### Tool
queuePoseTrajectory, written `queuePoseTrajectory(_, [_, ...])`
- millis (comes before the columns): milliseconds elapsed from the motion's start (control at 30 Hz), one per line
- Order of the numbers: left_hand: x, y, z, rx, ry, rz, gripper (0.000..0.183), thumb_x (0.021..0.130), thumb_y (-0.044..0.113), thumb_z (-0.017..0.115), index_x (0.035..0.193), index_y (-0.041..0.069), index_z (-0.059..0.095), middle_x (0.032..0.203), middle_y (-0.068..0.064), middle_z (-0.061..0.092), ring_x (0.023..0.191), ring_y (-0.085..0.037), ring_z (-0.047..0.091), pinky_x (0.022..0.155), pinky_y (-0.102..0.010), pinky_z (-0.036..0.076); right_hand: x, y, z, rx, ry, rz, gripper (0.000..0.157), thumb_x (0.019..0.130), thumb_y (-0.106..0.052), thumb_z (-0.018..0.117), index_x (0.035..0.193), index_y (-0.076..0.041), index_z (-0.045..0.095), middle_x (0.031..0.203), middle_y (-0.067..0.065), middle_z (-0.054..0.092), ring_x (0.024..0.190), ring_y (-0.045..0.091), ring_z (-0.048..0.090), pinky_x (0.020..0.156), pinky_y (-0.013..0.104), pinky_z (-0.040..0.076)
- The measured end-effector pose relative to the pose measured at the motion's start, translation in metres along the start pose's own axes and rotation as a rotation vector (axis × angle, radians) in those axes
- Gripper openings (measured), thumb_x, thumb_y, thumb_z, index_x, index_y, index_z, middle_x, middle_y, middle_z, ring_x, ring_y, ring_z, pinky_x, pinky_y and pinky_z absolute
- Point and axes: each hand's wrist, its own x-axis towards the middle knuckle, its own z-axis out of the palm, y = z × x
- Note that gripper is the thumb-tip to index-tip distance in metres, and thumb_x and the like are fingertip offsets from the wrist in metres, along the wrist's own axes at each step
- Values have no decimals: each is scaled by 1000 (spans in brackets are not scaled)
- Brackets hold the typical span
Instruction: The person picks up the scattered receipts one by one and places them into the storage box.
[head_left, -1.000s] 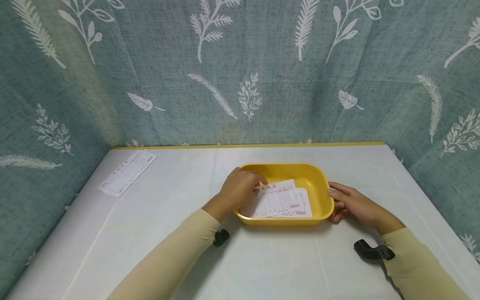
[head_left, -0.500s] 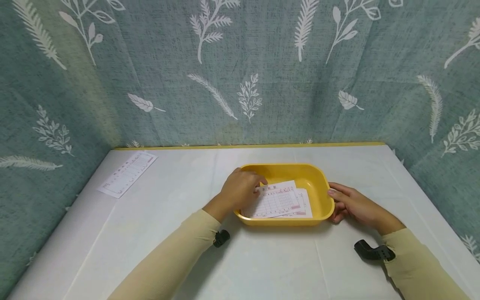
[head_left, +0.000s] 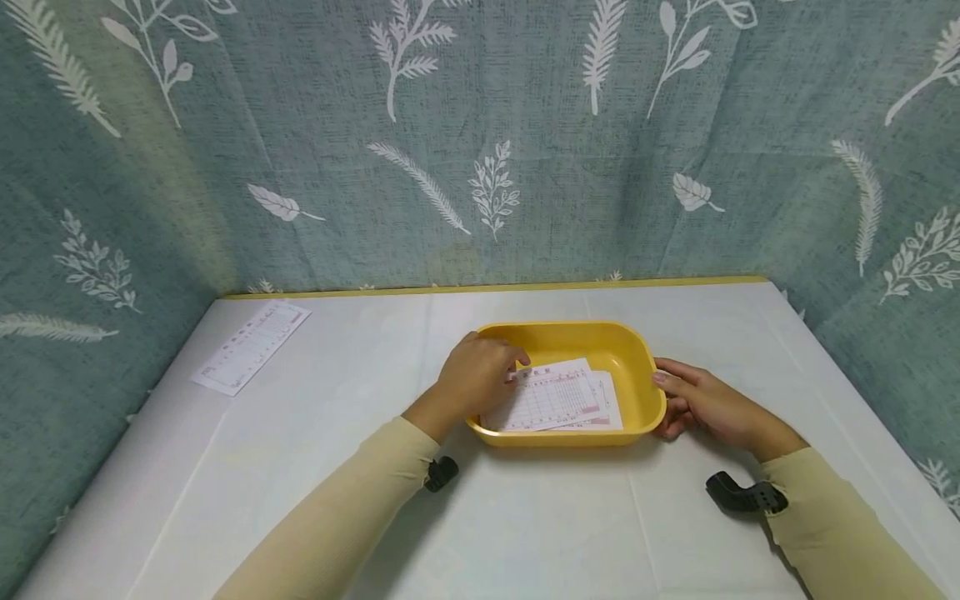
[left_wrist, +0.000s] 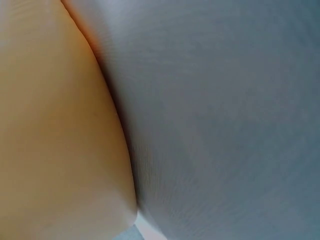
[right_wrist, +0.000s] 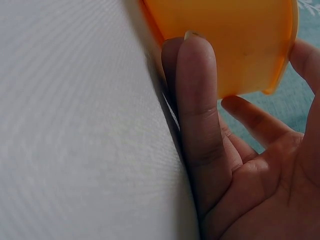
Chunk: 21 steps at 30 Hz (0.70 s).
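Note:
In the head view a yellow plastic basin (head_left: 555, 438) stands on the table, holding several overlapping paper slips (head_left: 558, 396) printed with red tables. My left hand (head_left: 477, 372) reaches over its left rim, fingers bent down at the upper left edge of the slips. Its thumb and fingertips are hidden, so whether it pinches a slip is unclear. My right hand (head_left: 701, 402) holds the basin's right end, thumb at the rim and fingers against the outside. In the right wrist view those fingers (right_wrist: 197, 85) touch the outer wall of the basin (right_wrist: 245, 45).
Another printed slip (head_left: 251, 346) lies at the far left of the white table (head_left: 337, 379). Patterned green cloth (head_left: 420, 192) hangs behind the table and along both sides. The left wrist view shows mostly blurred white surface close to the lens.
The head view has shifted slightly, so everything sits a little higher and further left in it. Both hands, the basin and the slips keep their places relative to each other.

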Motion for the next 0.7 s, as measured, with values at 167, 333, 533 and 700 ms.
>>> queuePoseTrajectory(167, [0, -1, 2, -21, 28, 12, 19, 89, 19, 74, 108, 19, 76, 91, 7, 75, 85, -10, 68, 86, -36, 46, -1, -2, 0, -4, 10, 17, 72, 108, -37, 39, 158, 2, 6, 81, 3, 74, 72, 16, 70, 68, 33, 60])
queuePoseTrajectory(333, [-2, -3, 2, -48, 40, -7, 20, 88, 21, 76, 108, 20, 76, 92, 7, 75, 85, -9, 68, 85, -35, 47, 1, -1, 0, -3, 3, 12, 71, 108, -38, 40, 159, 1, 8, 82, 4, 73, 72, 16, 69, 68, 34, 60])
queuePoseTrajectory(533, [-1, -4, 1, -124, 62, -16, 20, 90, 19, 73, 110, 19, 76, 95, 6, 75, 84, -10, 67, 85, -36, 47, 2, -1, 0, -5, 4, 12, 72, 108, -39, 39, 159, 0, 8, 82, 4, 73, 72, 17, 69, 68, 34, 60])
queuePoseTrajectory(700, [-2, -8, -2, -303, 101, -32, 20, 96, 18, 66, 114, 15, 74, 99, 4, 74, 84, -11, 65, 83, -33, 51, 2, -1, 1, 1, -6, 3, 71, 108, -38, 39, 159, 0, 8, 83, 4, 73, 73, 16, 69, 68, 34, 60])
